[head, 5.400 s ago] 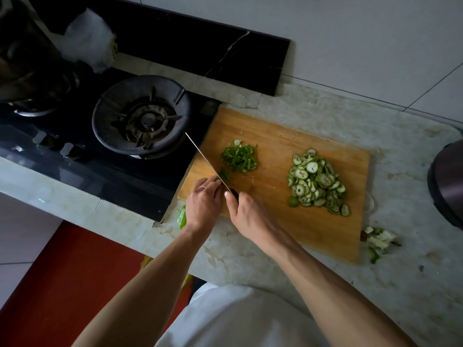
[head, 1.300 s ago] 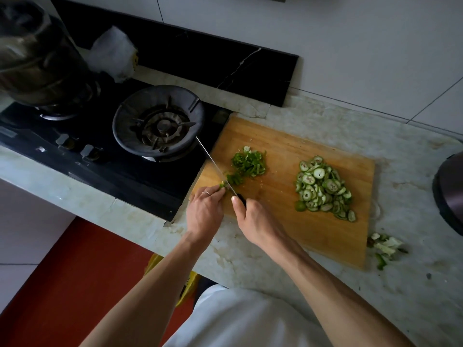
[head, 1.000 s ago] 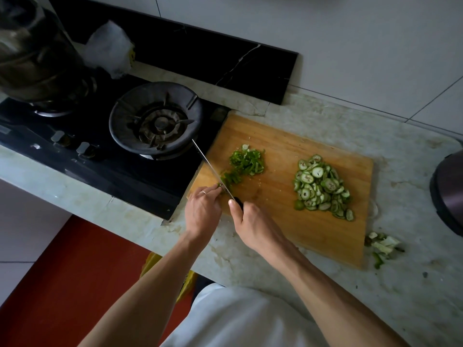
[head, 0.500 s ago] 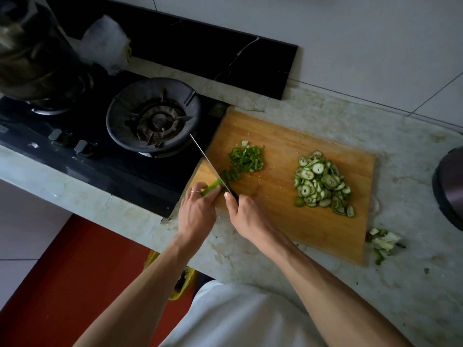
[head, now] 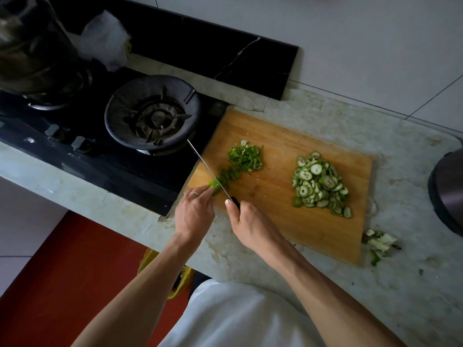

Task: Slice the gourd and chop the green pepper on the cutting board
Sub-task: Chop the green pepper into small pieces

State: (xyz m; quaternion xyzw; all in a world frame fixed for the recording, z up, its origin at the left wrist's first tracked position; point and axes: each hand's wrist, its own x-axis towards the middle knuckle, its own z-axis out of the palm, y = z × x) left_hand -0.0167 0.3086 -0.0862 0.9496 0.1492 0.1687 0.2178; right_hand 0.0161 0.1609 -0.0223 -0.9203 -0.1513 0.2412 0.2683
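- Left hand (head: 194, 212) lies knuckles up, fingers curled toward 1 o'clock, their tips pinching something green; a ring sits on one finger.
- Left forearm runs from the wrist down toward 7 o'clock, bare.
- Right hand (head: 250, 225) sits just beside the left, at its 3 o'clock, fingers wrapped round a dark handle, thumb pointing to 11 o'clock.
- Right forearm stretches away toward 4 o'clock, bare.

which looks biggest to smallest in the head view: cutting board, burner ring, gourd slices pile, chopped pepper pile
1. cutting board
2. burner ring
3. gourd slices pile
4. chopped pepper pile

The wide-angle lens may distort sizes, but the gaps look clear enough to rank.
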